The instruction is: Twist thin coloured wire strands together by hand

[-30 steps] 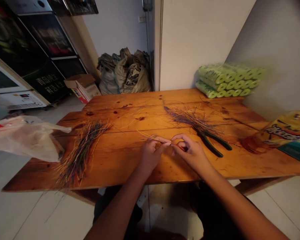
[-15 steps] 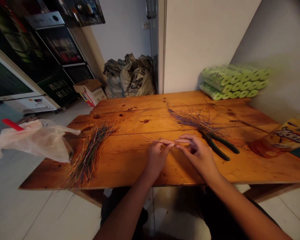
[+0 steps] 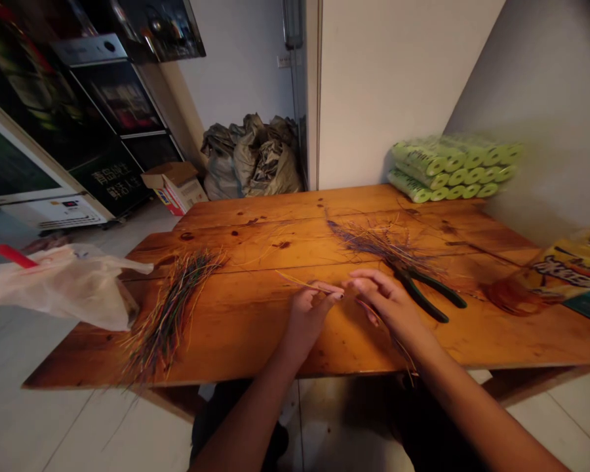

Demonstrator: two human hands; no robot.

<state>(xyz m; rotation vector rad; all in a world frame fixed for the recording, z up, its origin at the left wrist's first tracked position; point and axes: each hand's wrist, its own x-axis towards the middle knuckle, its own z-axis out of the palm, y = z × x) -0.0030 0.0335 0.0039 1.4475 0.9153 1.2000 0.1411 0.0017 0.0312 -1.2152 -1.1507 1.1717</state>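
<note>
Thin yellow-orange wires [image 3: 295, 280] poke out leftward from my left hand [image 3: 309, 313], which is closed in a pinch on them. Just to its right, a small gap away, is my right hand [image 3: 386, 298], fingers curled. Thin wires [image 3: 404, 354] run from under its palm down toward the table's front edge; its fingers partly hide where they are gripped. Beside my right hand lie dark-green-handled pliers [image 3: 430, 295], their jaws over a loose pile of purplish and copper-coloured wires [image 3: 373, 241]. A thick bundle of multicoloured wires [image 3: 170, 314] lies at the left.
The wooden table [image 3: 255, 328] has a white plastic bag [image 3: 73, 282] at its left edge. Stacked green-wrapped rolls [image 3: 452, 167] stand at the back right, and a yellow-labelled container [image 3: 560, 272] at the right. Behind are grey sacks [image 3: 255, 157] and a cardboard box [image 3: 174, 187].
My hands, whose fingertips met before, are now slightly apart. Wires now show trailing beneath my right hand toward the table edge. The view has shifted slightly.
</note>
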